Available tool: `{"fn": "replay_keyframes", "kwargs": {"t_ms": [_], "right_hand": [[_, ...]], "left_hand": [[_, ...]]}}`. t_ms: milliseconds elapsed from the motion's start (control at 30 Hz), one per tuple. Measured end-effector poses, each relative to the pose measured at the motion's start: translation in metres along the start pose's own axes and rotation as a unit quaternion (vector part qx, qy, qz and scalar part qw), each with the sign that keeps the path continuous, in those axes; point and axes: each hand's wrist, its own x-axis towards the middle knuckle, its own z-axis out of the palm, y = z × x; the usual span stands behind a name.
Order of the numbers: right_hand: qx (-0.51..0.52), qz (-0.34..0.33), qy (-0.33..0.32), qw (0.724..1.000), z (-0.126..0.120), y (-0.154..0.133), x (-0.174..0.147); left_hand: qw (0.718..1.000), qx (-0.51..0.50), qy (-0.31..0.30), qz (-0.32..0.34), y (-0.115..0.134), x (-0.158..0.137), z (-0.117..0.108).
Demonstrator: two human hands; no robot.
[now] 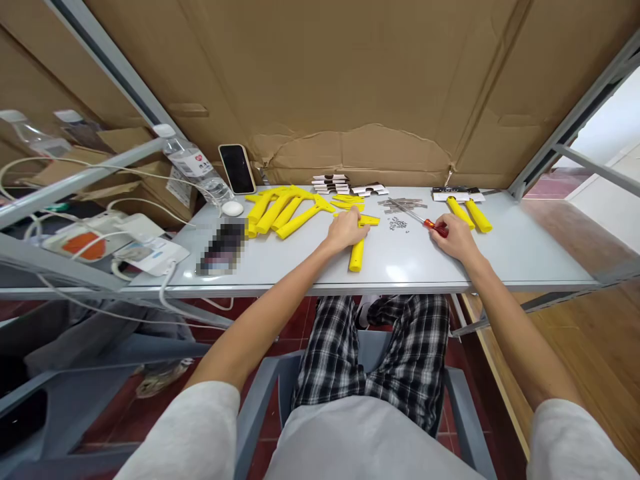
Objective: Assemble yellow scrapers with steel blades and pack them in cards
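My left hand (344, 233) is closed on the head of a yellow T-shaped plastic handle (357, 257), whose grip lies on the table towards me. In my right hand (456, 239) is a screwdriver (429, 224) with a red handle, its shaft pointing left and away over thin metal strips (400, 205). A scatter of tiny screws (399, 224) lies between my hands. Left of my left hand, several more yellow handles (285, 210) are piled together. Small yellow pieces (347, 199) rest just beyond that hand, partly hidden by it.
Stacked black-and-white pieces (330, 185) sit at the back. Two yellow-handled tools with covered heads (470, 212) lie right. A phone (237, 169) leans at the back left, near a water bottle (193, 163) and a white round object (232, 209). Cables and a power strip (75, 239) crowd the left.
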Motion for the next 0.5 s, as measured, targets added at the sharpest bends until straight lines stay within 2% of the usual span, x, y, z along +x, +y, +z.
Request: {"fn": "replay_keyframes", "kwargs": {"t_ms": [267, 367, 500], "right_hand": [[-0.018, 0.003, 0.0, 1.0, 0.002, -0.002, 0.0], [-0.043, -0.003, 0.007, 0.999, 0.002, -0.003, -0.002], [-0.06, -0.006, 0.005, 0.998, -0.001, -0.006, -0.006]], "left_hand": [[0.999, 0.009, 0.005, -0.044, 0.004, -0.004, -0.003], [1.0, -0.01, 0.013, -0.021, -0.005, -0.013, -0.011], [0.998, -0.036, 0.02, 0.038, -0.03, -0.041, -0.023]]}}
